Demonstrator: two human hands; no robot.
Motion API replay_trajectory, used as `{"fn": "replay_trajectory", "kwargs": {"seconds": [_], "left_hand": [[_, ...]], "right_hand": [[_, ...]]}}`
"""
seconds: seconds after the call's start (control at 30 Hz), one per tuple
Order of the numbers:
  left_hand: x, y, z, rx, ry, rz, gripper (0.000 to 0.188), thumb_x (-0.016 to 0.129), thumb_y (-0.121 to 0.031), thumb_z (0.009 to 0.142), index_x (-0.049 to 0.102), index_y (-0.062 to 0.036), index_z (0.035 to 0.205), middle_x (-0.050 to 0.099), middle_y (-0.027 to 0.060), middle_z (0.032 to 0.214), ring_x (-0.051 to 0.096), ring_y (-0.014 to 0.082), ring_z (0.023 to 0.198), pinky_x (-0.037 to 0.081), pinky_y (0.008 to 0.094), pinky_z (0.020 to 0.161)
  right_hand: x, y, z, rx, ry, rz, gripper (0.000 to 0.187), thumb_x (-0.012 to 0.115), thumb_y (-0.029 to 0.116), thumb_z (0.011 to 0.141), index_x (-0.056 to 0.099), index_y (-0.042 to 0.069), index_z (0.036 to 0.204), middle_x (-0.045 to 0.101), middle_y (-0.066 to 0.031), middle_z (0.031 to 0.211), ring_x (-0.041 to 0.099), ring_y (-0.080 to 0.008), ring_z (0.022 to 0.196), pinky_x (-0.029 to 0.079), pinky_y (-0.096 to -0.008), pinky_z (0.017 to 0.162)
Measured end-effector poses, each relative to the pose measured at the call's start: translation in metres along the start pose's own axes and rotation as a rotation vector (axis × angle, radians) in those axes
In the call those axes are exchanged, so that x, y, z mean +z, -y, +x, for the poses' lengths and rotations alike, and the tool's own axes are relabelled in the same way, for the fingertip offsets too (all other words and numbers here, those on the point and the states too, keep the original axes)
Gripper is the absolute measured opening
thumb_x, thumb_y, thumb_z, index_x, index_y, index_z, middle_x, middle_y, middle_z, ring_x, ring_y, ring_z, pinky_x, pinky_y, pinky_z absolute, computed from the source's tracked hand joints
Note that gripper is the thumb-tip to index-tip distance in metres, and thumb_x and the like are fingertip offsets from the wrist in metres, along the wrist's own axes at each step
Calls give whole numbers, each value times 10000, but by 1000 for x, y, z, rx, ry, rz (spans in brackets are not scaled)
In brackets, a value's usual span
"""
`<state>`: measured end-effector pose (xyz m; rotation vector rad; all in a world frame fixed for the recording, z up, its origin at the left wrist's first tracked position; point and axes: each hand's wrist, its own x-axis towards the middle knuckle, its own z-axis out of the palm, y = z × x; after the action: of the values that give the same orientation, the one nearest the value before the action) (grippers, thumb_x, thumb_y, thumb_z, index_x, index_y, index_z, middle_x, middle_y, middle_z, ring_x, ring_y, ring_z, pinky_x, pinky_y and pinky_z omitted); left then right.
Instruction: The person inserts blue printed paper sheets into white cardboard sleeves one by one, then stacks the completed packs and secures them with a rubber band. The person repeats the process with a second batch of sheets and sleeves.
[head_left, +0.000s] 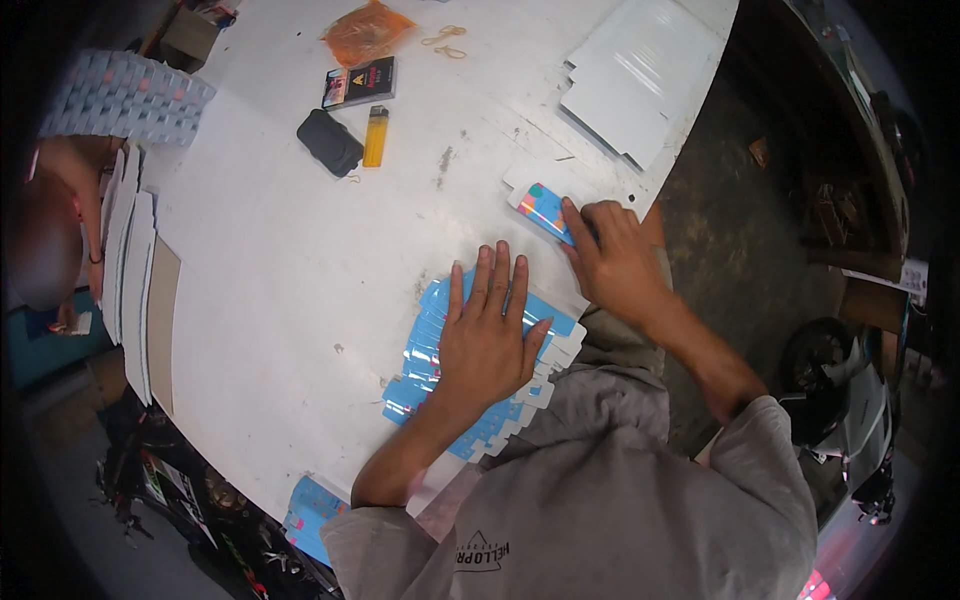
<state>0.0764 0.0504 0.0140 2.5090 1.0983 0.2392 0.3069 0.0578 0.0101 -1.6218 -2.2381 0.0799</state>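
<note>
Apparently, folding or pressing is in hand: the left hand lies flat, ungripping, on fanned glossy blue cardboard blanks; the right hand, pinch unclear, touches a small blue multicoloured carton on the white table. Next seems to need steady finger pressure.

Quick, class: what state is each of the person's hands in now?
Left hand: open, palm down on overlapping blue card pieces.
Right hand: partly curled, touching a small blue piece; grip unclear.

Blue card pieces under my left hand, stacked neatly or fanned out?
Fanned out: the blue card pieces overlap in steps, edges showing around the left hand.
</note>
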Motion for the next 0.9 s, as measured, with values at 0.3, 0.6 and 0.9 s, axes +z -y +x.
{"fn": "replay_trajectory", "kwargs": {"seconds": [0.3, 0.6, 0.9], "left_hand": [[-9, -2, 4, 101, 93, 12, 766, 648, -341, 952, 403, 82, 1541, 341, 264, 1653, 278, 433, 1561, 180, 619, 1262], [3, -2, 5, 98, 40, -120, 607, 572, -249, 1007, 465, 51, 1525, 395, 282, 1621, 346, 438, 1528, 256, 560, 1251], [0, -9, 2, 51, -21, 45, 700, 579, -202, 933, 402, 65, 1556, 311, 325, 1647, 259, 490, 1551, 189, 642, 1249]], "right_hand": [[-7, -17, 16, 320, -48, 273, 206, 704, 141, 918, 732, 38, 1094, 709, -216, 890, 711, -390, 861, 551, -497, 800], [-7, -14, 18, 163, -136, 135, 372, 703, 162, 960, 657, 13, 1297, 647, -218, 1007, 620, -404, 915, 515, -463, 813], [-23, 36, -2, 428, 303, 881, 197, 641, 38, 971, 625, -58, 1142, 667, -309, 859, 676, -494, 835, 513, -500, 685]]}}
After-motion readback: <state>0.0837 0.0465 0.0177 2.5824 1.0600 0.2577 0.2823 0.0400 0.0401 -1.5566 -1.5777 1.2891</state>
